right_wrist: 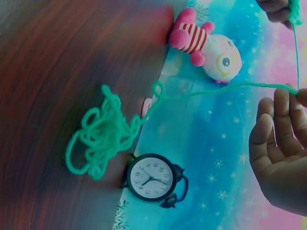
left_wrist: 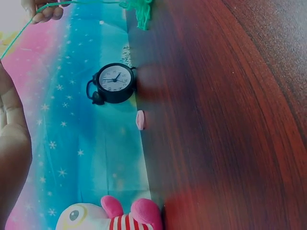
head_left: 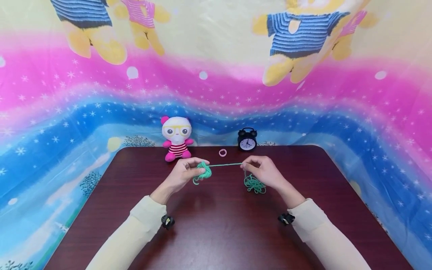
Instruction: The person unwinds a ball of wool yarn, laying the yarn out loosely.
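Observation:
In the head view my left hand [head_left: 183,173] grips a small wound bundle of green yarn [head_left: 204,171], a short tail dangling below it. From that bundle a taut strand [head_left: 225,165] runs across to my right hand [head_left: 261,170], whose thumb and fingertips pinch it. Below the right hand the strand drops to a loose, tangled heap of green yarn [right_wrist: 103,134]. The right wrist view shows the right hand [right_wrist: 283,148] holding the strand at its fingertips, other fingers loosely bent. Only part of the left hand [left_wrist: 12,129] shows in the left wrist view.
A pink and white panda plush [head_left: 177,138] sits at the back left of the dark red table [head_left: 216,225]. A small pale pink ring [head_left: 222,152] lies near the back edge, with a black alarm clock [head_left: 247,139] to its right. A printed cloth [head_left: 216,86] hangs behind.

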### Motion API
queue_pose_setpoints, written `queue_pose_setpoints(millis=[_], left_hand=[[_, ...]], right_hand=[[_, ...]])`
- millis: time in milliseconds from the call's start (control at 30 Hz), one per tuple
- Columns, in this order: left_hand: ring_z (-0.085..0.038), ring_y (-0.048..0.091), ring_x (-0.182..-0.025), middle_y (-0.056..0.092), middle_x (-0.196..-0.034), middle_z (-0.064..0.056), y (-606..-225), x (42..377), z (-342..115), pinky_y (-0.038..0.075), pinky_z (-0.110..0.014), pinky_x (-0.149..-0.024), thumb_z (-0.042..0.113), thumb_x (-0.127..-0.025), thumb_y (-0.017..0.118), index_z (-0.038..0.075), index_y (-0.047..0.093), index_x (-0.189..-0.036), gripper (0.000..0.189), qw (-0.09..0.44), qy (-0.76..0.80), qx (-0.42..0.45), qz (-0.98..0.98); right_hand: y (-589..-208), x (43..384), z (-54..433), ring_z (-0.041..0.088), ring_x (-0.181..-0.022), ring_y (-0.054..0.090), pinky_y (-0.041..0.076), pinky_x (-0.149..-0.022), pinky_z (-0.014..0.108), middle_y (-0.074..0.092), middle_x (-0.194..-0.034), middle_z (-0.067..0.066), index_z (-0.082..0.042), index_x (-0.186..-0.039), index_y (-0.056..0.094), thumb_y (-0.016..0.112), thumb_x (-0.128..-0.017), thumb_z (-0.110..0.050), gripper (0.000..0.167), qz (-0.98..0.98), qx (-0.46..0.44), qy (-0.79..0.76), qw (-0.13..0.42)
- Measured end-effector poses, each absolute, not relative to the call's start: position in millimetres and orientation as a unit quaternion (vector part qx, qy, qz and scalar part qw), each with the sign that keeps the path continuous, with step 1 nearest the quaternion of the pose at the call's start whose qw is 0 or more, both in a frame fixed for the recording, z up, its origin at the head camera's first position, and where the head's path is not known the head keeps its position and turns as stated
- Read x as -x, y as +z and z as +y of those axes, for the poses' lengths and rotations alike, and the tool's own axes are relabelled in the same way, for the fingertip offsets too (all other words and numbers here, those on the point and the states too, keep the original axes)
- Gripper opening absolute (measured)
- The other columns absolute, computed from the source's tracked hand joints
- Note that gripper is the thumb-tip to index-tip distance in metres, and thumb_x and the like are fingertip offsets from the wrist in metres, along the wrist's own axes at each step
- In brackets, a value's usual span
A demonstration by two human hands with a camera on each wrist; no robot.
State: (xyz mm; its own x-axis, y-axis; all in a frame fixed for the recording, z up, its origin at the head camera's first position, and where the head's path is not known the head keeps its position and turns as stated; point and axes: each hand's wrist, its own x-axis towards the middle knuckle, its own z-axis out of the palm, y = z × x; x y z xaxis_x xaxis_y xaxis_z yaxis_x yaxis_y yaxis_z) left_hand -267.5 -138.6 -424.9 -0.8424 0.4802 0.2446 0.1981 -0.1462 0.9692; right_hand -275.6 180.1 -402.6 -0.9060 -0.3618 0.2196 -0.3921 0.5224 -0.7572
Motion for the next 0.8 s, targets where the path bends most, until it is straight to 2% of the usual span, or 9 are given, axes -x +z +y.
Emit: queue_pose_setpoints(millis=[167, 400, 533, 667, 800], left_hand=[[-0.009, 0.064, -0.070, 0.074, -0.086, 0.003, -425.4, 268.6, -139.7, 0.056, -0.024, -0.061, 0.004, -0.094, 0.065, -0.015, 0.059, -0.117, 0.031, 0.092, 0.719, -0.282, 0.628], [-0.009, 0.067, -0.075, 0.076, -0.098, 0.002, -423.9, 268.7, -140.5, 0.059, -0.023, -0.067, 0.003, -0.094, 0.064, 0.004, 0.070, -0.108, 0.015, 0.072, 0.731, -0.272, 0.622], [-0.008, 0.067, -0.073, 0.075, -0.094, 0.002, -424.5, 269.9, -141.7, 0.059, -0.024, -0.068, 0.002, -0.094, 0.063, 0.010, 0.070, -0.106, 0.016, 0.064, 0.733, -0.253, 0.628], [-0.008, 0.067, -0.071, 0.073, -0.089, 0.003, -425.2, 270.7, -143.3, 0.060, -0.026, -0.068, 0.002, -0.094, 0.064, 0.002, 0.067, -0.111, 0.017, 0.062, 0.737, -0.234, 0.632], [-0.007, 0.069, -0.076, 0.074, -0.092, 0.004, -424.4, 270.8, -144.5, 0.061, -0.026, -0.071, 0.001, -0.094, 0.065, -0.015, 0.056, -0.122, 0.034, 0.066, 0.739, -0.221, 0.633]], right_hand=[[-404.7, 280.3, 186.8, 0.020, -0.085, 0.069, 0.055, -0.073, 0.035, 0.073, -0.086, -0.003, -0.024, -0.095, 0.074, 0.065, -0.097, -0.031, 0.012, -0.880, -0.190, 0.434, 0.024], [-408.2, 284.9, 196.0, 0.015, -0.084, 0.068, 0.054, -0.075, 0.034, 0.076, -0.094, 0.007, -0.023, -0.096, 0.075, 0.064, -0.098, -0.029, 0.013, -0.884, -0.181, 0.429, 0.036], [-409.6, 287.5, 202.9, 0.019, -0.085, 0.067, 0.053, -0.076, 0.036, 0.076, -0.095, 0.005, -0.023, -0.096, 0.075, 0.064, -0.098, -0.029, 0.012, -0.884, -0.170, 0.433, 0.036], [-410.0, 288.8, 209.8, 0.023, -0.090, 0.067, 0.053, -0.076, 0.036, 0.076, -0.098, 0.005, -0.022, -0.097, 0.075, 0.063, -0.098, -0.028, 0.013, -0.887, -0.156, 0.434, 0.032], [-409.2, 289.5, 217.0, 0.019, -0.088, 0.066, 0.055, -0.074, 0.032, 0.075, -0.102, 0.008, -0.020, -0.099, 0.075, 0.062, -0.099, -0.029, 0.015, -0.887, -0.142, 0.439, 0.029]])
